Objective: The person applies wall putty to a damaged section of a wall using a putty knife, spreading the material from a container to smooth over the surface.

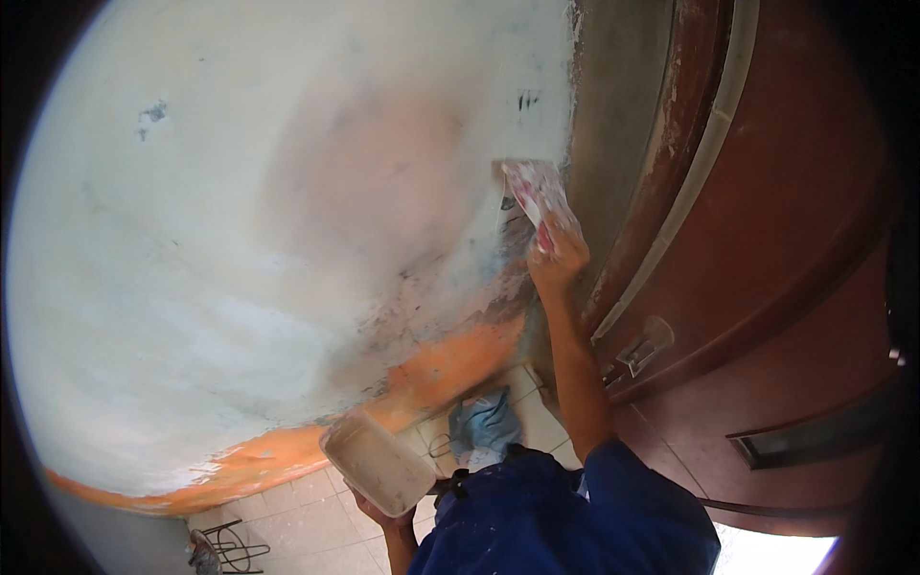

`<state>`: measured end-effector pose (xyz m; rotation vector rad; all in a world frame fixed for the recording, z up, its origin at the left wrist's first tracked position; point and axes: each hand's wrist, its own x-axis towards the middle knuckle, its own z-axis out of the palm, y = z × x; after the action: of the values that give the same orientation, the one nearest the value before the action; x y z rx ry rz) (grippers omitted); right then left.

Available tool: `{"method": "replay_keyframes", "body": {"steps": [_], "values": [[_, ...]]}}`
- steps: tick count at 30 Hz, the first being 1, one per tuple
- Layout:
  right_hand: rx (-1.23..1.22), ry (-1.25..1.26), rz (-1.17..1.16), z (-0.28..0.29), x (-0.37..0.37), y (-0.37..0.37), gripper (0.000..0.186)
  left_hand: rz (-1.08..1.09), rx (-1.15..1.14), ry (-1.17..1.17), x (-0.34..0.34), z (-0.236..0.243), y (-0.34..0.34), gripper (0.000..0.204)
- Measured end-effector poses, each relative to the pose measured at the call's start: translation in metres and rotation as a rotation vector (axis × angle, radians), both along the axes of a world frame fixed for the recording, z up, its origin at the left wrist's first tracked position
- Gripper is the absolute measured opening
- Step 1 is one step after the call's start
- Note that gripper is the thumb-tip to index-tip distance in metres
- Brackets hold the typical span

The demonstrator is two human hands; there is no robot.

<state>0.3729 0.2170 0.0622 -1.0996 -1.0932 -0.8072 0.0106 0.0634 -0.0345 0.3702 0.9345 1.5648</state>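
Observation:
Against the wall (220, 220), near its right edge, my right hand (561, 264) grips a putty knife (539, 196) with a wide blade, smeared white over red. The blade's far edge meets or nearly meets the white surface. Low in front of me, my left hand (385, 516) holds a pale rectangular plastic tub (379, 465) from beneath; most of its fingers are hidden under it. A thin layer of light paste coats the inside of the tub. The wall carries white filler with a damp-looking pinkish patch in its middle.
Bare orange paint (450, 362) shows along the wall's foot. To the right stand a dark red door (767, 220) with a handle (647, 347) and its frame. A blue bag or cloth (486, 422) lies on the tiled floor (307, 522), and a black metal stand (235, 548) sits lower left.

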Motion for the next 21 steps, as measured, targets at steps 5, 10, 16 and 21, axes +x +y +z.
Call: {"method": "replay_keyframes", "body": {"steps": [5,10,16,21], "values": [[-0.089,-0.169,-0.047,-0.031,0.006,0.030,0.029,0.051,-0.094,-0.147,0.003,0.009,-0.003,0.095],[-0.343,-0.027,0.013,-0.147,-0.008,0.011,0.025,0.047,-0.111,-0.142,-0.004,-0.005,-0.003,0.097],[-0.178,0.160,0.049,-0.168,0.000,0.003,0.035,0.018,0.069,0.256,0.008,0.009,0.000,0.099],[-0.081,0.279,-0.131,-0.065,-0.007,0.006,0.042,0.127,-0.165,-0.167,-0.004,0.018,-0.003,0.103]]}}
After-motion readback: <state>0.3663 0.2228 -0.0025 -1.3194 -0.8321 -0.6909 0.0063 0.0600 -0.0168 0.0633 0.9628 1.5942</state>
